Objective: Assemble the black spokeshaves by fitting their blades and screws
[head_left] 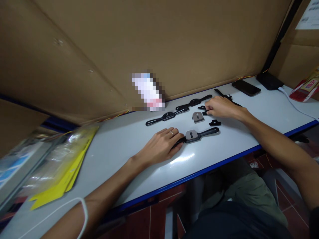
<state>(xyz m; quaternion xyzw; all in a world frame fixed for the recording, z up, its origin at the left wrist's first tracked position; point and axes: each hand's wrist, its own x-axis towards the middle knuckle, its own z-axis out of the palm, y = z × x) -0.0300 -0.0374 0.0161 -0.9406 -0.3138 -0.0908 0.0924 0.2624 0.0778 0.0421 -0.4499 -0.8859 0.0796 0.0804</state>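
Observation:
My left hand is closed on the left handle of a black spokeshave lying near the table's front edge. A grey slotted blade sits on the spokeshave's middle. Farther back, my right hand has its fingers pinched at a small black cap piece, partly hidden by the fingertips. Next to it are loose grey blades and another black cap piece. Two more black spokeshaves lie behind, and another black handled tool is partly covered by my right hand.
A black phone and a dark box with a white cable lie at the back right, near a red package. Yellow sheets and clear plastic bags are at left. A cardboard wall stands behind the table.

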